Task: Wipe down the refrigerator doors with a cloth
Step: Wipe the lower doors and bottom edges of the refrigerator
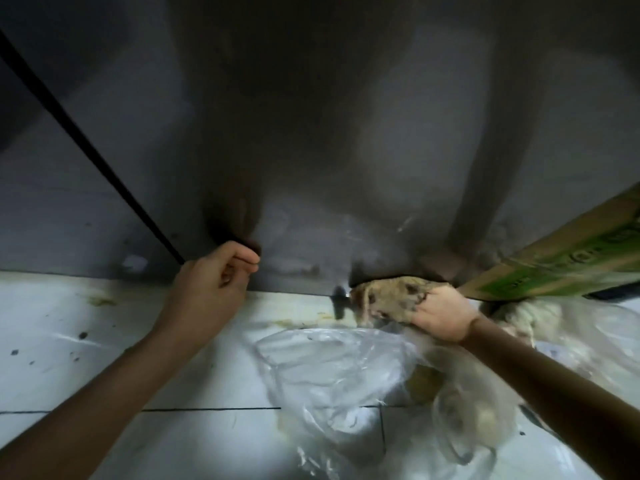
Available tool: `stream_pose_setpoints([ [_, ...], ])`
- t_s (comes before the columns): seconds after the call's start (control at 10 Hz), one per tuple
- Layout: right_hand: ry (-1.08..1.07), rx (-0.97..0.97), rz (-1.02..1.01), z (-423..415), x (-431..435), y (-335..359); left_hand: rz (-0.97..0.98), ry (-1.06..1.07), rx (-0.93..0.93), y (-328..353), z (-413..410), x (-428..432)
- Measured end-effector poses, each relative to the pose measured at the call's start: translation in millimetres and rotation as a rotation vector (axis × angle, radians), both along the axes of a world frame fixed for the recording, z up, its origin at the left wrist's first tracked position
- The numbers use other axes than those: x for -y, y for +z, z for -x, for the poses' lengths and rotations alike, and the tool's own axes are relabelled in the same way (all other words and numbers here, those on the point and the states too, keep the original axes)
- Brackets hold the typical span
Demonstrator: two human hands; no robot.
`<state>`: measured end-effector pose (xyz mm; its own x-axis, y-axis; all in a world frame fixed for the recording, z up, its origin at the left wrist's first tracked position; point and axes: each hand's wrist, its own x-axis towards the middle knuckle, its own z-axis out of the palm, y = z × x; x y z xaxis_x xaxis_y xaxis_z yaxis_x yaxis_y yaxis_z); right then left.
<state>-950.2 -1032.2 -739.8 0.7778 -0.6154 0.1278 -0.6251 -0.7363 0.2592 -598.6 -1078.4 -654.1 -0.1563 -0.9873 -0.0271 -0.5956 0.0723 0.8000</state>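
Clutching a rag (391, 297) at the panel (311, 168) base, the right hand (441, 315) grips it. Left of the rag, the left hand (216, 277) is clenched empty. A bag (329, 368) lies just below the rag, and a box (561, 265) crowds its right.

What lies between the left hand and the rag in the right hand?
Head view: a bare stretch of white tile along the foot of the steel panel, with one small dark fitting just left of the rag.

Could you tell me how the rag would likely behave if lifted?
The rag will probably flop: it lies bunched and creased where the right hand grips it. It seems thin cloth, so likely light. Dark stains hint it may be damp or greasy.
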Motion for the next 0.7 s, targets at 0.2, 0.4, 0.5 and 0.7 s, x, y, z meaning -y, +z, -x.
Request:
stream_pose_setpoints([
  [0.2,-0.201,1.490,-1.548,-98,21,-15,0.002,-0.078,0.077,-1,13,-7],
  [0.4,-0.539,1.622,-1.743,-72,24,-13,-0.077,-0.157,0.077,3,34,-11],
  [0.5,-0.462,1.588,-1.511,4,1,-22,-0.073,-0.153,0.054,6,40,-10],
  [0.7,-0.844,0.597,-1.207,28,-15,-4,-0.091,-0.155,0.049,8,41,-12],
])
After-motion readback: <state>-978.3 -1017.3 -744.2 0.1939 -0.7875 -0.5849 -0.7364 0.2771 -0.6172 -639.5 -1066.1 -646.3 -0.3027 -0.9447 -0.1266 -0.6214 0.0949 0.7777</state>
